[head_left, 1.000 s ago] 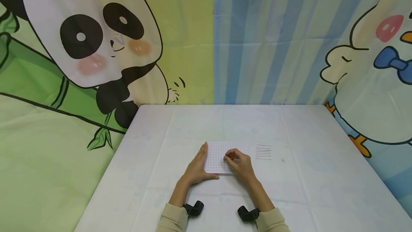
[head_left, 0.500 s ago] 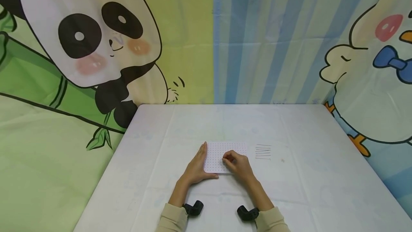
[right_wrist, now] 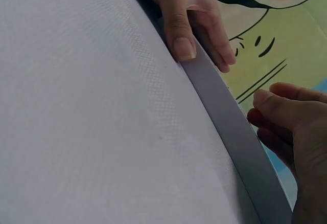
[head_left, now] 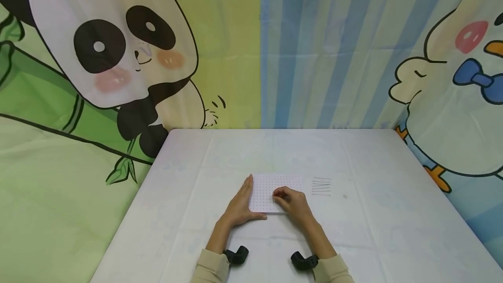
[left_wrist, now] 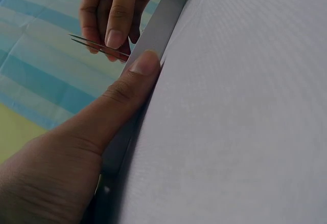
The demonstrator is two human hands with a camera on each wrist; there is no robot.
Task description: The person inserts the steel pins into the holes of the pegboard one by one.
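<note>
A white board (head_left: pixel 262 198) dotted with a grid of small holes lies on the table. My left hand (head_left: pixel 240 206) steadies its near left corner, straight fingers along the left side and thumb against the near edge (left_wrist: pixel 153 35). Over the middle of the board, my right hand (head_left: pixel 294 202) has its thumb and fingers pinched together at a thin metal rod (left_wrist: pixel 84 44). Both wrist views show two slender rods (right_wrist: pixel 263 80) side by side, rising above the board's edge by the right fingertips. Their lower ends are hidden.
Several thin dark rods (head_left: pixel 321 185) lie in a loose row on the white table (head_left: pixel 365 230), right of the board. Cartoon-printed cloth (head_left: pixel 220 47) hangs behind and at both sides. A black wrist camera (head_left: pixel 237 254) sits on each wrist.
My right fingertips dip slightly toward the board, and less of the rod shows below them. The left hand stays at the corner, and the loose rods have not moved.
</note>
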